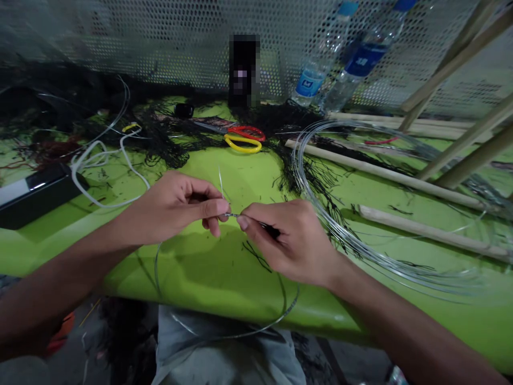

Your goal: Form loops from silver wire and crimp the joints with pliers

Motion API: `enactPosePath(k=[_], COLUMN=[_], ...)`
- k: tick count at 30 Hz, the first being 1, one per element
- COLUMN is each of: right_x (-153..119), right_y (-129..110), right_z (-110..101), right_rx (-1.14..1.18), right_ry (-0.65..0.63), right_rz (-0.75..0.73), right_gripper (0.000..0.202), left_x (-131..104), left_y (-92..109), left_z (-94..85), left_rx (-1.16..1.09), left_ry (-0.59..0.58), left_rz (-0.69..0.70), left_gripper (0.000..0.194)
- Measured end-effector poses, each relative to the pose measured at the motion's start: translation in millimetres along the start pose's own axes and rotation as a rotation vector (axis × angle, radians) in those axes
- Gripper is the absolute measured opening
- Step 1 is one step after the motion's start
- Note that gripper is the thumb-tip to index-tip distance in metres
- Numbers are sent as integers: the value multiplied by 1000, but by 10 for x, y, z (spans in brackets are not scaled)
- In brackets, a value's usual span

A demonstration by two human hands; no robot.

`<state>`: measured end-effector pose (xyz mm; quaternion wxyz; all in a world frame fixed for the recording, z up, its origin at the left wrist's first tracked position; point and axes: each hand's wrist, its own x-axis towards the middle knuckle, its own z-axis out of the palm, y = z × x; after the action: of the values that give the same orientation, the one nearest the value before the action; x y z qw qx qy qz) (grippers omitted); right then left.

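A hoop of thin silvery wire (226, 337) hangs below both hands, past the front edge of the table. My left hand (186, 208) pinches one side of its twisted joint between thumb and fingers, and a short wire end sticks up beside the fingertips. Close by on the right, my right hand (288, 235) grips the other side of the joint with thumb and forefinger. A short twisted stretch shows in the small gap between the hands. Fingers hide the rest of the joint.
Scissors (242, 140) with red and yellow handles lie behind the hands. To the right are a large wire coil (304, 160) and wooden sticks (433, 232). Water bottles (310, 80) lean on a perforated panel (180, 37). White cord (76, 171), black threads and a dark box (40, 195) occupy the left.
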<state>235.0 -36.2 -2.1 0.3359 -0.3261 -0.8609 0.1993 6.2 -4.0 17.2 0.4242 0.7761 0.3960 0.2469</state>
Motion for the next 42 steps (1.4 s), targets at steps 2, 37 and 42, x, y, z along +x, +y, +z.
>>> enactPosePath(k=[2, 37, 42], right_x=[15, 62, 59], right_y=[6, -44, -33], right_z=[7, -111, -81], right_rx=[3, -6, 33], right_ry=[14, 12, -11], right_rz=[8, 146, 191], right_gripper=[30, 32, 37], left_x=[20, -21, -19], left_y=[-24, -17, -58], left_z=[7, 23, 26], left_rx=[-67, -47, 152], left_ry=[-7, -26, 0], left_rz=[-41, 86, 169], left_gripper=[25, 23, 16])
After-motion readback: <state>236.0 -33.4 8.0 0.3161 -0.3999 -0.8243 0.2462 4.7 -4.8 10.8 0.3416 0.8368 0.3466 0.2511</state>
